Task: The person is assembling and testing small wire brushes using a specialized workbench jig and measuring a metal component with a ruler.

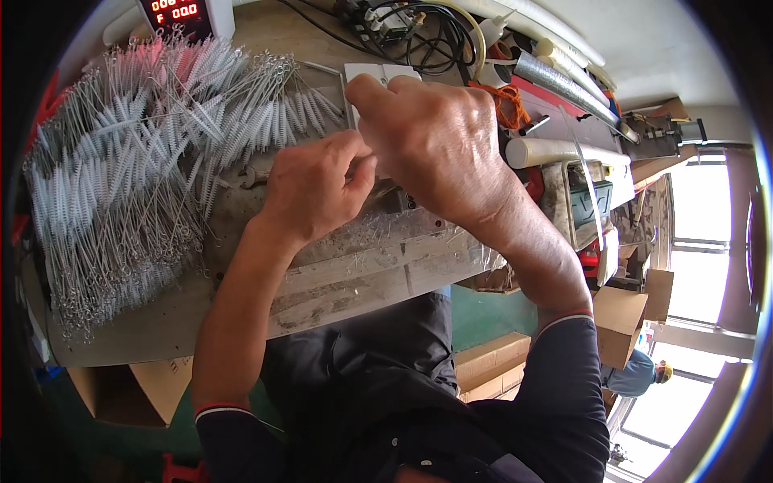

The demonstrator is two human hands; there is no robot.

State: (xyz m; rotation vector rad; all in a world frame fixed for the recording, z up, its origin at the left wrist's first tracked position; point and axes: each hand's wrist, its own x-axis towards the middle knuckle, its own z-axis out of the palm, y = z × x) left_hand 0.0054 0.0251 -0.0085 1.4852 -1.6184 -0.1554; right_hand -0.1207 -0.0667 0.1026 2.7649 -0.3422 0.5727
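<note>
My left hand (310, 189) is in front of me over the worktable, fingers curled and thumb bent toward the index finger. My right hand (435, 141) is closed, held higher and partly across the left fingertips. Whatever either hand grips is hidden behind the fingers. Just beyond my right hand stands a white block-shaped device (354, 74), largely covered by it. To the left of my left hand lies a big heap of small wire brushes (121, 161) with pale bristles and looped wire ends. A wrench-like metal tool (254, 177) rests between the heap and my left hand.
A red-digit display box (187, 16) stands behind the brushes. Black cables (439, 40) coil at the back. Pale rolls and tubes (555, 153) lie at the right. Cardboard boxes (495, 358) sit below the table's worn front edge (346, 302). Another person (632, 374) is far right.
</note>
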